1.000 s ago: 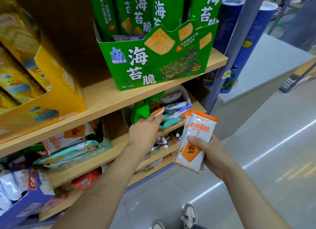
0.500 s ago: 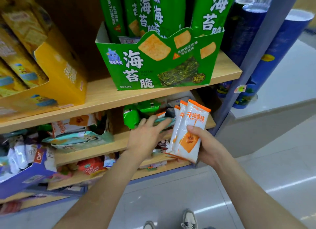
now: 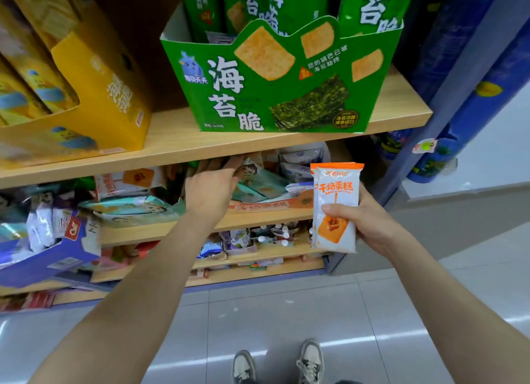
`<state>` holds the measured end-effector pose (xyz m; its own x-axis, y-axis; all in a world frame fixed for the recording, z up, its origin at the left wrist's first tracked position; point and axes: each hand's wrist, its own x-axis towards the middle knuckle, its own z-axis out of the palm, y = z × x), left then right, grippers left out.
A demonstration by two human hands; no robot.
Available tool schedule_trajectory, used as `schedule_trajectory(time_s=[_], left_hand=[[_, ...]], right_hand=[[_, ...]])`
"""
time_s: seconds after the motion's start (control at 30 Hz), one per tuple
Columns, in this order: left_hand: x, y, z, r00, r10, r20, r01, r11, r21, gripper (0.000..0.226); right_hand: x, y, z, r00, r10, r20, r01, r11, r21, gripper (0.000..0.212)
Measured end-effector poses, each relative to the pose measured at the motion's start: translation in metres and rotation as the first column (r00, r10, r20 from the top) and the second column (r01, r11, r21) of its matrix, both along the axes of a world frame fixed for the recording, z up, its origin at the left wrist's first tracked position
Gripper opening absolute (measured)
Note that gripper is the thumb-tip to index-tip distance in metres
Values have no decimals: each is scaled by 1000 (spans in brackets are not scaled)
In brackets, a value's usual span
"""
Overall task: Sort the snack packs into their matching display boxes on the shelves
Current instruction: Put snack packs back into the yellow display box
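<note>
Hands at a mixed shelf. Left hand is extended, fingers forward, into the low orange cardboard display box; its fingertips are blurred among the packs, so whether anything is pinched cannot be told. Right hand is held just to the right of that box, with the thumb pressed across a thin stack of white-and-orange foil snack packs and the fingers curled behind. The printing on the stack is judged to match the box front, so the box is taken as its destination. Inside the box, teal cartoon-printed packs and white-and-blue packs are heaped loosely.

Risks:
- Foreign packs may be dragged over the box's shallow front lip and dropped to the grey tiled floor below it.
- The stack, clamped by one thumb only, may fan out and slip.
- The rear of the box is hidden by the wooden shelf board directly above it, so misplaced packs there may be overlooked.
</note>
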<state>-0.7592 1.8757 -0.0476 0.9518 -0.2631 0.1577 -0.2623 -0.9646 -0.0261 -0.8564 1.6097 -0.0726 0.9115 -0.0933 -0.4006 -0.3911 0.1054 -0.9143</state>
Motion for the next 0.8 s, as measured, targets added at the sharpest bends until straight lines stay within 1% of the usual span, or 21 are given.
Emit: schedule_trajectory(time_s=[0.1,0.2,0.27,0.33,0.37,0.43,0.5,0.53,0.57,0.6,0.63,0.67,0.7,0.73,0.77,0.8], left_hand=[[-2,6,1,999,42,32,-42,999,3,27],[-4,18,-7,992,-54,116,70,988,-140,31],[-9,26,-13,991,-81,108,101,975,-196,35],[-15,32,-17,993,-92,69,103,976,-190,42],[-20,35,-18,993,-96,75,108,977,-185,45],[-30,39,-18,983,-106,148,135,970,-202,47],[-48,38,-17,946,-161,283,234,940,-249,37],[-57,35,-20,917,-230,326,321,911,-258,32],[-67,30,-24,887,-315,338,405,882,-241,30],[-75,23,-27,868,-391,307,462,862,-207,32],[-81,15,-30,881,-424,211,462,868,-185,36],[-81,7,-33,919,-389,61,394,903,-173,45],[-76,1,-37,951,-302,-64,290,945,-148,56],[-68,-3,-40,964,-205,-171,189,977,-103,66],[-60,-7,-41,960,-131,-247,123,991,-50,72],[-54,-9,-42,955,-95,-280,95,995,-12,74]], right_hand=[[6,8,1,999,21,30,-19,995,-94,74],[14,13,5,992,124,33,-117,978,-173,77],[19,17,4,986,167,14,-161,968,-191,79],[23,21,1,988,156,1,-154,975,-162,78],[25,22,-1,991,131,-3,-131,983,-128,75],[27,24,-6,997,77,-10,-77,995,-57,71],[28,25,-8,999,50,-10,-50,999,-7,68],[27,26,-8,999,42,-10,-42,999,8,66],[27,26,-8,999,33,-10,-33,999,23,63],[26,27,-8,1000,25,-5,-25,999,37,61],[24,28,-8,1000,16,1,-16,999,50,60],[23,28,-7,1000,6,7,-7,998,56,57],[21,29,-7,1000,-3,11,2,998,58,56],[19,29,-7,1000,-7,14,6,999,54,55],[18,29,-8,1000,-8,15,8,999,48,55],[17,29,-8,1000,-8,18,7,999,43,55]])
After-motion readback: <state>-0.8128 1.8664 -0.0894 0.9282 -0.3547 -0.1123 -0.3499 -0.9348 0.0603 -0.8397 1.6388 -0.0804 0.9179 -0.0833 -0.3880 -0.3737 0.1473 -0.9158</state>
